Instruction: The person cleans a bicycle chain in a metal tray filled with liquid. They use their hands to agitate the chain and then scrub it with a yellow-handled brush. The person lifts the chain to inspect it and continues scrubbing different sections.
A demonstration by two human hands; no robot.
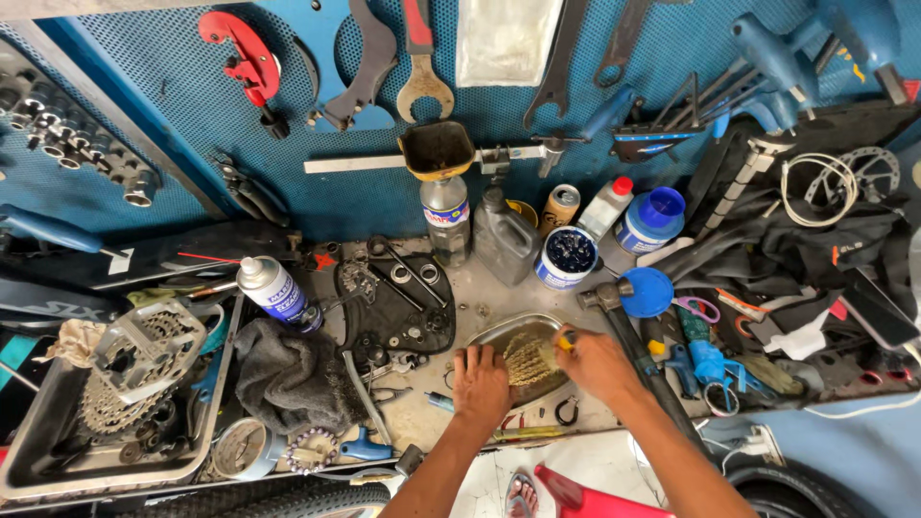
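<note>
My left hand [480, 382] rests fingers-down on the near rim of a shallow oval metal tray [499, 331] at the middle of the workbench. In the tray lies a heap of greasy bicycle chain [526, 359]. My right hand [597, 363] is closed on a small brush with a yellow handle [565, 338], its bristle end over the chain. Whether my left hand grips the tray or only presses on it I cannot tell.
A hammer [624, 331] lies right of the tray beside a blue lid [646, 292]. Behind stand an open blue tub [568, 257], bottles [446, 219] and a spray can [272, 287]. A grey rag [288, 369] and a bin of sprockets [115, 403] lie left. Tools hang on the blue pegboard [288, 192].
</note>
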